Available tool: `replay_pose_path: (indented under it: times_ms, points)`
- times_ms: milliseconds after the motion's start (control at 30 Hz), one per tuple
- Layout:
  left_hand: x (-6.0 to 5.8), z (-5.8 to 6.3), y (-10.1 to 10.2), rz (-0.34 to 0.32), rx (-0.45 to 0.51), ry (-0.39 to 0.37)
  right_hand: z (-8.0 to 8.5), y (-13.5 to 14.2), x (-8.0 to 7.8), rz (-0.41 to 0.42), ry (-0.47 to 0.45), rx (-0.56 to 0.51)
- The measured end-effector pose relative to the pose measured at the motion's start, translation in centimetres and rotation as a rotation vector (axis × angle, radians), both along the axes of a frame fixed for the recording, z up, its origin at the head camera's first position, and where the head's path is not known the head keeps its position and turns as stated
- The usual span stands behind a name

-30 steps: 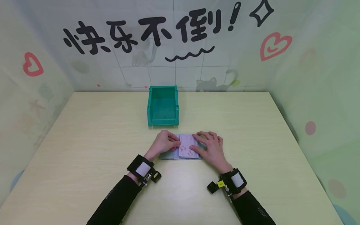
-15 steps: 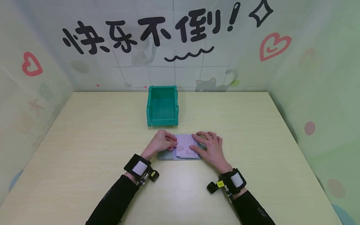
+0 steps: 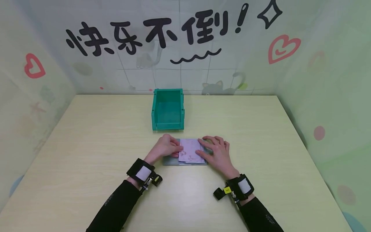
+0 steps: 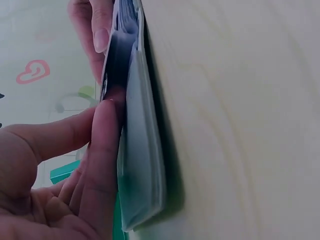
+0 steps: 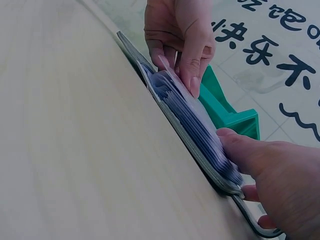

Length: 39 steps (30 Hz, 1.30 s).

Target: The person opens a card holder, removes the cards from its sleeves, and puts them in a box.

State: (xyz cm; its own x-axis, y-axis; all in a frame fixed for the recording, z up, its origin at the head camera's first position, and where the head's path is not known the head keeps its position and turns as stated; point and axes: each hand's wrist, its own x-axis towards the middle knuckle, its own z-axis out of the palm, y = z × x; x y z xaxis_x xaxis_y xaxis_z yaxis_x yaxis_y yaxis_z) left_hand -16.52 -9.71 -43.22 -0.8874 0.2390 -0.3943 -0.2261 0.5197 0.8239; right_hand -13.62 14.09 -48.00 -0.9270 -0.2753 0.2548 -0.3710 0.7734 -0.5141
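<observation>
Purple booklet: open on the counter before the green bin.
Left hand: I see fingers pinching the top page.
Right hand: fingers spread, touching it.
Top page: lifted, I judge, not turned over.

The surface offers passage left of the left grip, right of the right grip, and on the near side between the jutting wrist cameras. Farther on, the green bin stands in the way, with room left and right of it; the booklet fills the gap between the grips.
</observation>
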Motion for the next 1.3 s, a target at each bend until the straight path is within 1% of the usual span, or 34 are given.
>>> replay_pose_path:
  times_ms: [133, 233, 400, 500, 633, 767, 900, 1000, 1100, 1167, 1300]
  points:
    - [0.2, -0.4, -0.9, 0.014, 0.089, -0.035, 0.0, 0.0, 0.0, 0.002, 0.007, -0.005]
    - [0.4, -0.4, -1.4, 0.023, 0.120, -0.040, 0.0, 0.0, 0.0, 0.003, 0.004, -0.012]
    - [0.4, 0.3, -2.4, 0.035, 0.095, -0.029, -0.1, 0.1, 0.0, 0.002, 0.000, -0.013]
    - [0.1, 1.0, -3.1, 0.037, 0.060, 0.009, -0.1, 0.1, 0.0, 0.000, 0.003, -0.015]
    - [-0.6, 2.0, -4.0, 0.052, 0.050, 0.061, -0.1, 0.3, -0.1, -0.004, 0.008, -0.019]
    - [-1.2, 2.6, -4.3, 0.072, 0.066, 0.113, -0.1, 0.3, -0.2, -0.002, 0.010, -0.024]
    - [-1.8, 2.7, -4.3, 0.109, 0.106, 0.162, -0.2, 0.3, -0.2, 0.003, 0.013, -0.026]
    - [-2.2, 2.7, -4.1, 0.161, 0.113, 0.210, -0.3, 0.2, -0.1, 0.008, 0.020, -0.028]
    - [-2.6, 2.5, -3.7, 0.231, 0.079, 0.287, -0.3, 0.1, -0.1, 0.012, 0.023, -0.031]
    - [-3.0, 2.3, -3.4, 0.281, 0.049, 0.366, -0.3, 0.1, 0.0, 0.014, 0.026, -0.031]
    - [-3.6, 1.9, -2.5, 0.372, 0.002, 0.555, -0.4, 0.2, 0.0, 0.012, 0.028, -0.034]
